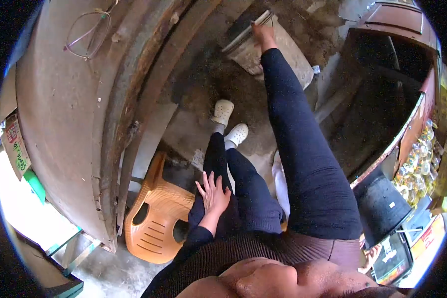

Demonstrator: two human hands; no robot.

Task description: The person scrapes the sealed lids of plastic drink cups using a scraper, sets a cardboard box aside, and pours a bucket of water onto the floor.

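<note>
My right arm stretches far forward, and my right hand (264, 36) is closed on the rim of a dirty greyish-white bucket (288, 54). The bucket leans over on the wet floor, its mouth toward the upper left; what is inside is hidden. Nearer to me, my left hand (214, 196) lies on my dark-trousered leg with fingers spread, holding nothing. White clogs (224, 112) are on my feet, below the bucket.
A worn wooden table (67, 114) fills the left side, with a thin wire loop (87, 37) on it. An orange plastic chair (156, 233) stands beneath me. On the right are a dark open cabinet (377, 94), a black bucket (384, 203) and several bagged items (419, 166).
</note>
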